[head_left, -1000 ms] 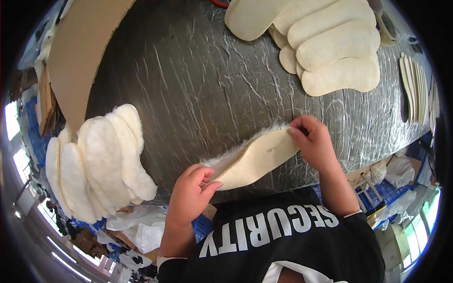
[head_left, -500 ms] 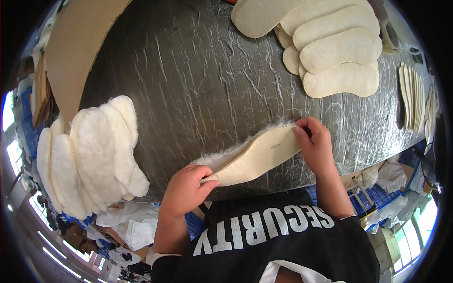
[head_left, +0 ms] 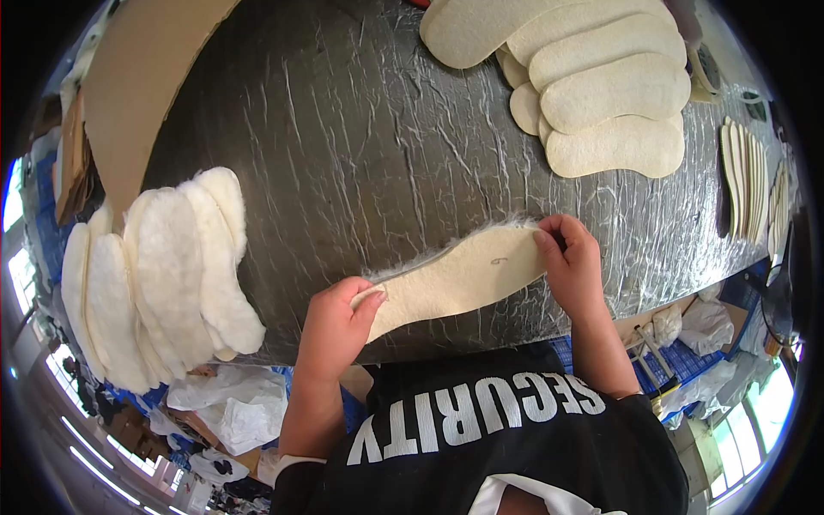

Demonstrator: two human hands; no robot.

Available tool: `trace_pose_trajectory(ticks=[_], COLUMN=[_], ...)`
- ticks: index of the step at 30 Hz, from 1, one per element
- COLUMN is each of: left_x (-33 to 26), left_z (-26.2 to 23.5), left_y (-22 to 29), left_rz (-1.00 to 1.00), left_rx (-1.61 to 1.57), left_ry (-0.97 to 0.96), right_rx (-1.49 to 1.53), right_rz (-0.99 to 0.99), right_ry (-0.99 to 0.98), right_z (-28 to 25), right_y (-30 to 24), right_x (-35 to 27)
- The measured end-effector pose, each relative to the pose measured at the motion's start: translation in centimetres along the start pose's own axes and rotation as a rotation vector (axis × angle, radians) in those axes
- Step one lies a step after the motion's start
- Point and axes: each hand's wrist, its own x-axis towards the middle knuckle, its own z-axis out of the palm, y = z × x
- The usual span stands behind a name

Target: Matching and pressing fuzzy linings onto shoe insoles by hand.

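Between my two hands a cream insole (head_left: 459,279) is held above the front part of the table, its smooth felt side up. White fleece shows as a fringe along its far edge. My left hand (head_left: 339,326) pinches the left end, thumb on top near the corner. At the upper right end my right hand (head_left: 568,262) grips the rim between thumb and fingers. A small pencil-like mark is on the felt near the right end. What lies on the insole's underside is mostly hidden.
Fluffy white fleece insoles (head_left: 167,275) stand in a row at the left. Overlapping flat cream insoles (head_left: 614,94) lie at the far right, and more stand on edge (head_left: 742,180) beyond. A cardboard sheet (head_left: 137,86) covers the far left of the dark, wrinkled table (head_left: 343,129). White plastic bags (head_left: 240,403) are below.
My left hand has moved slightly up, and the insole's left end has turned so its felt face lies flatter. The fleece gap there has narrowed. My right hand keeps its grip.
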Motion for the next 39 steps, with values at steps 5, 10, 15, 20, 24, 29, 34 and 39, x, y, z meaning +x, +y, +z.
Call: trace_pose_trajectory(ticks=[5,10,15,20,24,29,34,39], left_x=[0.5,0.8,0.7,-0.2,-1.1,-0.9,-0.4,-0.4], left_z=[0.4,0.6,0.6,0.5,0.4,0.9,-0.3,-0.3], left_y=[-0.2,-0.3,-0.2,0.5,1.0,0.3,-1.7,-3.0], left_rz=[-0.008,-0.011,-0.012,0.066,0.123,0.212,-0.020,0.106], left_rx=[0.025,0.065,0.075,0.100,0.108,0.004,-0.372,-0.237], left_ry=[0.035,0.042,0.034,0.039,0.055,0.064,-0.090,-0.164], right_rx=[0.001,-0.383,-0.334,-0.332,-0.305,-0.242,-0.054,0.373], right_rz=[-0.008,-0.303,-0.708,-0.838,-0.959,-1.013,-1.112,-1.012], right_ry=[0.021,0.186,0.026,-0.183,-0.267,-0.335,-0.517,-0.623], right_z=[-0.1,0.2,2.4,4.4,5.5,7.7,6.2,2.3], right_y=[0.1,0.3,-2.6,-3.4,-4.9,-5.1,-4.9,-3.3], right_x=[-0.1,-0.1,-0.3,1.7,1.1,0.1,-0.5,-0.5])
